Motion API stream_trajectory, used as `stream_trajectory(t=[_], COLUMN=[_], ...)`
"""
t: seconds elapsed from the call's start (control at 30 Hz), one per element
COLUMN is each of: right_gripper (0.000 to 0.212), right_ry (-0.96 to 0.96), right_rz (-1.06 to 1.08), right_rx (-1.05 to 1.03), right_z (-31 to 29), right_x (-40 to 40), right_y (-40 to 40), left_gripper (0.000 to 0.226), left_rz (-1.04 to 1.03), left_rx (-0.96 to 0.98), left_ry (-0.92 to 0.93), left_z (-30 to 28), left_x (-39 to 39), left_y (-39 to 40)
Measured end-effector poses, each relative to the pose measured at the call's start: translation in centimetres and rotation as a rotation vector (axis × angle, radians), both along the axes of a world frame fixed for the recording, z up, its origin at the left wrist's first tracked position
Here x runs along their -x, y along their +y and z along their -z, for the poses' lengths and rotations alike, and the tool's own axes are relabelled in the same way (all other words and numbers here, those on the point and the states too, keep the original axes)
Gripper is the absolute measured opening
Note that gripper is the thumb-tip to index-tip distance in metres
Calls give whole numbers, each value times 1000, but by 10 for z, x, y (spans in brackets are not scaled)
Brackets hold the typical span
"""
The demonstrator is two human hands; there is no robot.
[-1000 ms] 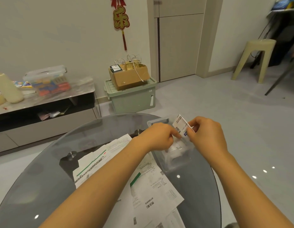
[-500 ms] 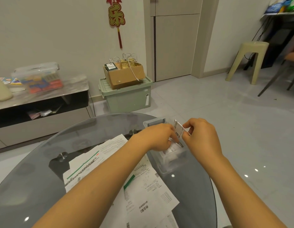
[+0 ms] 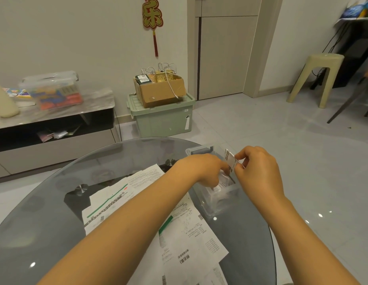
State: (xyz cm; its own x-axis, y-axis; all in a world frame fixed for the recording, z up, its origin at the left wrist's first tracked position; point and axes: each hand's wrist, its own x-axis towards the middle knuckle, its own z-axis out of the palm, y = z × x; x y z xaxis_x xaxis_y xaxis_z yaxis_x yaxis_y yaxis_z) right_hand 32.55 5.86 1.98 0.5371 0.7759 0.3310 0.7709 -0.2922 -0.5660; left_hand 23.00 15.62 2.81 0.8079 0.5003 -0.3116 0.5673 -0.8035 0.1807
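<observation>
A clear plastic box [image 3: 217, 204] stands on the round glass table [image 3: 45, 212] near its right edge, with small white slips inside. My right hand [image 3: 258, 171] pinches a small white slip with a barcode [image 3: 230, 160] upright over the box's far end. My left hand [image 3: 203, 171] reaches into the box from the left; its fingertips are down among the slips beside the held one and partly hidden. Whether it grips anything I cannot tell.
Several printed paper sheets [image 3: 179, 229] lie spread on the glass under my left forearm. Beyond the table stand a green storage bin [image 3: 162, 118] with a cardboard box [image 3: 160, 89] on top, a low cabinet [image 3: 51, 128] at left, and a beige stool [image 3: 317, 77] at right.
The slip has come down from above the box to its far rim. My left hand has let go of it and dipped into the box.
</observation>
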Motion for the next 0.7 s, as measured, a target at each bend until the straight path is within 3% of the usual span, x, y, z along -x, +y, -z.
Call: stream_trajectory(t=[0.2, 0.53, 0.6, 0.7], right_gripper=[14, 18, 18, 19], right_ry=[-18, -386, -369, -183], right_rz=[4, 48, 39, 11], right_rx=[27, 387, 436, 480], right_z=[5, 2, 2, 0], right_x=[0, 9, 3, -2], right_y=[6, 13, 12, 11], left_gripper=[31, 39, 38, 27], left_rz=[-7, -44, -74, -93], left_rx=[-14, 9, 16, 22], left_ry=[17, -118, -164, -212], left_z=[3, 5, 7, 8], left_x=[2, 5, 3, -2], left_y=[1, 1, 3, 5])
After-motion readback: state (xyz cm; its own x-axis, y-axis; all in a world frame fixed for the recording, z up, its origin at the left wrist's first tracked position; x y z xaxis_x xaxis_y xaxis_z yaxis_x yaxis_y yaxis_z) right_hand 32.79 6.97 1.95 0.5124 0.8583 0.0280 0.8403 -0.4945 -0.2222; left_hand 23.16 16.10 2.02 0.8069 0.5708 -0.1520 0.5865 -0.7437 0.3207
